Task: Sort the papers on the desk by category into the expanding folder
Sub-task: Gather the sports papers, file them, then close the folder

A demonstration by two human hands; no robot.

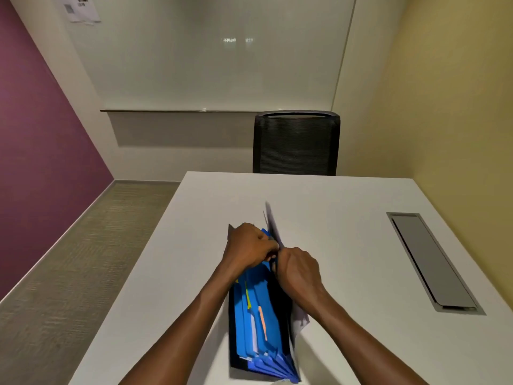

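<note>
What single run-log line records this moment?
left hand: holds folder open | right hand: pushes paper in | desk: folder only

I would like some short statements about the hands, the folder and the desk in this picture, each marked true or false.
1. Both hands are at the top of the blue expanding folder. True.
2. The left hand lies flat on the desk, away from the folder. False: its fingers are curled at the folder's top edge.
3. The right hand is beside a white paper that sticks up from the folder. True.
4. A black chair stands on the desk's left side. False: it stands behind the far edge.
</note>
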